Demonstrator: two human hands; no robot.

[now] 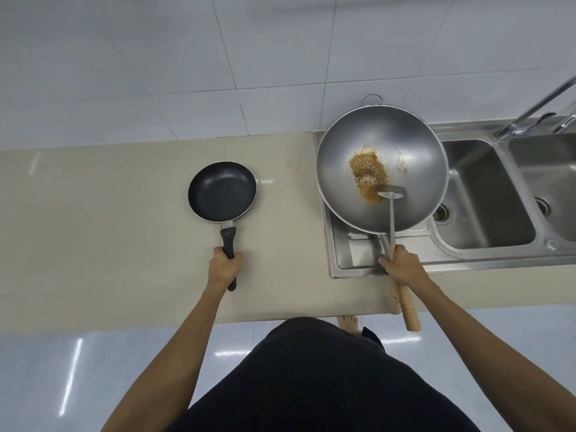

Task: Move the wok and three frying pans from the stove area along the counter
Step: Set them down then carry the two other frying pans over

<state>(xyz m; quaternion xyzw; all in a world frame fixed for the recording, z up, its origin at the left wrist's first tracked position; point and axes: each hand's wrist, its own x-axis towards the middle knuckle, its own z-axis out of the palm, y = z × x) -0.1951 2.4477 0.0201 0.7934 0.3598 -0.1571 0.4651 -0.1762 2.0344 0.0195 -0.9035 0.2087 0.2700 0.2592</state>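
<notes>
A small black non-stick frying pan (222, 191) sits on the beige counter (109, 213), its black handle pointing toward me. My left hand (225, 265) is closed around that handle. To the right, a large steel wok (414, 141) with brown rusty residue in its bowl rests over the sink's drainboard. A metal spatula (391, 194) lies inside it. My right hand (402, 267) grips the wok's handle and the spatula's wooden handle together at the near rim. No other frying pans are in view.
A stainless double sink (486, 194) with a faucet (536, 110) fills the right side. White wall tiles rise behind the counter. The counter's front edge runs just past my hands, with glossy floor and my bare foot below.
</notes>
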